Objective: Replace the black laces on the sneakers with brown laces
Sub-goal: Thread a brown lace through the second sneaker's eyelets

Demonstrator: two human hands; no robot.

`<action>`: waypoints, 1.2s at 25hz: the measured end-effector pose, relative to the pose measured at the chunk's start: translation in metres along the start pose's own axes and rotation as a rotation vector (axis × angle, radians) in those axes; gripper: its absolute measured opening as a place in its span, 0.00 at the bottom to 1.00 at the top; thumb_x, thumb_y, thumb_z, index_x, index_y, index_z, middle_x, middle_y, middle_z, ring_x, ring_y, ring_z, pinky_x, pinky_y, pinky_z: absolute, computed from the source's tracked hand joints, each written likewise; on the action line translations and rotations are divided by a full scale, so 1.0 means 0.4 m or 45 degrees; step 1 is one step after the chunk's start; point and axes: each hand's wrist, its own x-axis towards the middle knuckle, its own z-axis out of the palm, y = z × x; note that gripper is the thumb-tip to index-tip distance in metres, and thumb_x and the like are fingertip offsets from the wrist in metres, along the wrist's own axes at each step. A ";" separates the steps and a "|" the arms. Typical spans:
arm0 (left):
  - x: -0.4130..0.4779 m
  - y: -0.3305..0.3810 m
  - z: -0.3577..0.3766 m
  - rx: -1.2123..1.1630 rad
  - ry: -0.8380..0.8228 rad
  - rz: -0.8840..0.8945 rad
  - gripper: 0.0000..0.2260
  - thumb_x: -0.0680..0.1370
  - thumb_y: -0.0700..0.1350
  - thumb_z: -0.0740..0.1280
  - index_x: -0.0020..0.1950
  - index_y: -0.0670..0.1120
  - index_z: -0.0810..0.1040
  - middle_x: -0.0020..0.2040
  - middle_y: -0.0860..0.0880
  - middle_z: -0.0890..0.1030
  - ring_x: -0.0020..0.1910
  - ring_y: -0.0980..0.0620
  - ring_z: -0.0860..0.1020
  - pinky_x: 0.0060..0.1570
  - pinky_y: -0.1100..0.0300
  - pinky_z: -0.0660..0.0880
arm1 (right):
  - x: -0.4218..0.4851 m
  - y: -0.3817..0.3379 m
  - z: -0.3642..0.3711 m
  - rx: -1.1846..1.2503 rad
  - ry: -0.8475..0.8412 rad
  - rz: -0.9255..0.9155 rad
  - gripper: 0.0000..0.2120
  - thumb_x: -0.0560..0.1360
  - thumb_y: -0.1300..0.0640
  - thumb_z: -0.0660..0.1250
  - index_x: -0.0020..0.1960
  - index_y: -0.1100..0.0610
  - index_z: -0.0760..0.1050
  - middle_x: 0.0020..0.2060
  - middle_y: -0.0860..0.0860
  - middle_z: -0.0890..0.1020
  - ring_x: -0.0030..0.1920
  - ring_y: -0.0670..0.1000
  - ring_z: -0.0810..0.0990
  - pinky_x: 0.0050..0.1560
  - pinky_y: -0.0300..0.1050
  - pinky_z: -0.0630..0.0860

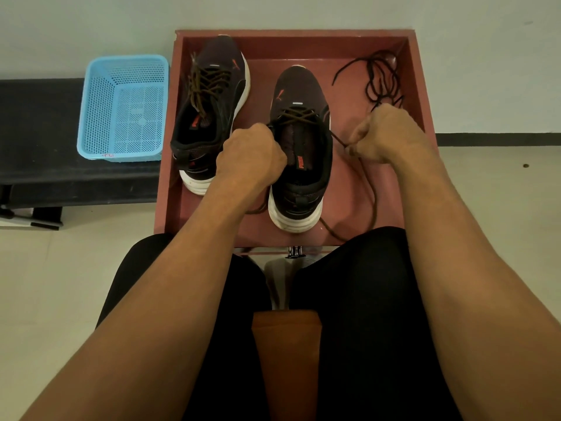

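The right hand [385, 135] was closed in a fist, its fingertips pinching one end of the brown lace [338, 139], which ran taut from the hand leftward and slightly away to the top eyelets of the near sneaker [303, 165]. The left hand [252, 153] was also curled shut against that sneaker's left edge, apparently gripping the lace's other end, though its fingers hid the exact hold. The sneaker lay between the two hands, heel toward the person and toe pointing away, so the lace crossed its long axis and any tightening pull would likely go outward to each side. Slack lace trailed past the heel on the tray [343, 189]. The other sneaker [212, 95], already laced brown, stood to the left. The black laces [379, 77] lay heaped in the tray's far right corner, just beyond the right hand. A blue basket [121, 107] sat on the bench [39, 132] beside the tray.
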 end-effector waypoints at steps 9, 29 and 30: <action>0.001 -0.011 -0.003 0.006 0.043 0.034 0.17 0.83 0.53 0.59 0.63 0.42 0.77 0.61 0.36 0.79 0.58 0.32 0.78 0.59 0.39 0.77 | -0.030 0.017 -0.015 0.129 -0.028 -0.044 0.01 0.74 0.51 0.77 0.44 0.47 0.85 0.46 0.48 0.86 0.49 0.51 0.84 0.53 0.45 0.79; -0.112 0.029 -0.035 -0.795 -0.152 0.809 0.26 0.87 0.58 0.55 0.34 0.44 0.73 0.33 0.47 0.82 0.38 0.47 0.82 0.51 0.47 0.78 | -0.185 -0.114 -0.161 1.767 -0.025 -0.465 0.10 0.80 0.67 0.70 0.60 0.64 0.82 0.46 0.57 0.87 0.42 0.48 0.83 0.41 0.39 0.78; -0.114 0.018 -0.049 -0.863 -0.161 0.751 0.28 0.88 0.58 0.55 0.34 0.41 0.70 0.28 0.48 0.78 0.32 0.46 0.80 0.47 0.48 0.79 | -0.170 -0.099 -0.159 1.763 0.028 -0.420 0.10 0.80 0.67 0.69 0.60 0.64 0.82 0.45 0.56 0.87 0.40 0.48 0.82 0.39 0.39 0.77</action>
